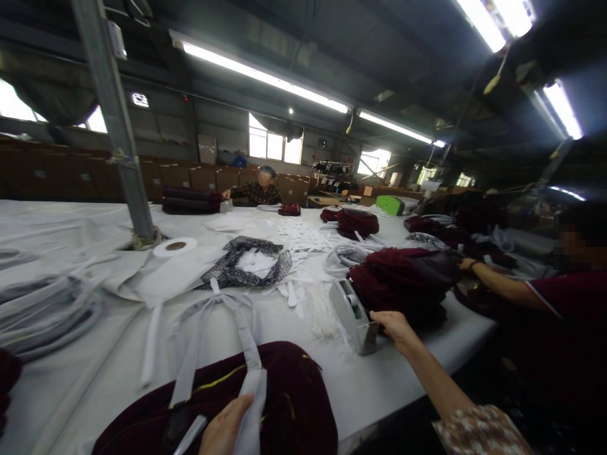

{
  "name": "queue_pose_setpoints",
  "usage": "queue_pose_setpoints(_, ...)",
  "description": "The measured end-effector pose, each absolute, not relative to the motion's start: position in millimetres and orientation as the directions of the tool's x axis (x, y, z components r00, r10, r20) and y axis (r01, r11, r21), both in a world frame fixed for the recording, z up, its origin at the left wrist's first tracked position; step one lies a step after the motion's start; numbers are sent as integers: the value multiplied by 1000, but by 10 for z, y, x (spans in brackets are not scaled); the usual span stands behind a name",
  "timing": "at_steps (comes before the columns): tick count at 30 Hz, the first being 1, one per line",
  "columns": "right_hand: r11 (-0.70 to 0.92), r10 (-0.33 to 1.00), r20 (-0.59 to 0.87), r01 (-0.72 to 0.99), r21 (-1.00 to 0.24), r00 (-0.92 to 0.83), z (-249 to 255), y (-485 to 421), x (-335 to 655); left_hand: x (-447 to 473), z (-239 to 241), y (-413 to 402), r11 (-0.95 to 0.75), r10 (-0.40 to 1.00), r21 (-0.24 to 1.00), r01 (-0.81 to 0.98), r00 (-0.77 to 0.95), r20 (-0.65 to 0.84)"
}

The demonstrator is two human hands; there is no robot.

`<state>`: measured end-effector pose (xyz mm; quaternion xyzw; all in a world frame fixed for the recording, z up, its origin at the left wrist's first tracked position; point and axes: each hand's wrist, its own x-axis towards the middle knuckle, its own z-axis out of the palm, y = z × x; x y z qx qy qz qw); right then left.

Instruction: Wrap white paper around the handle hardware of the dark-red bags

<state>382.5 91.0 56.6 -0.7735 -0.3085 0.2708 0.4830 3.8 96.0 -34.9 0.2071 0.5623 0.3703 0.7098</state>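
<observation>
A maroon backpack (294,385) with yellow zip edging lies on the table right in front of me. Its straps are wrapped in pale grey-white sheeting. My left hand (225,424) is closed on one wrapped strap (251,395), thumb on top. Farther right stands a grey tape dispenser (353,316). At its near end, the fingers of my right hand (397,330) are pinched together against the cutting edge; what is between them is too small to make out. Just behind the dispenser rests a stack of maroon bags (403,278).
A white roll (174,246), a black-and-white patterned bag (227,259) and scattered white strips (313,237) lie on the table. A metal post (118,126) rises at left. One co-worker (535,291) reaches among bags at right; another (260,189) sits across the table.
</observation>
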Motion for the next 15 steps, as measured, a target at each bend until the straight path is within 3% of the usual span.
queue_pose_setpoints(15,-316,719,-13,310,-897,695,-77,539,3760,58,-238,908,637,755,683,-356,112,-646)
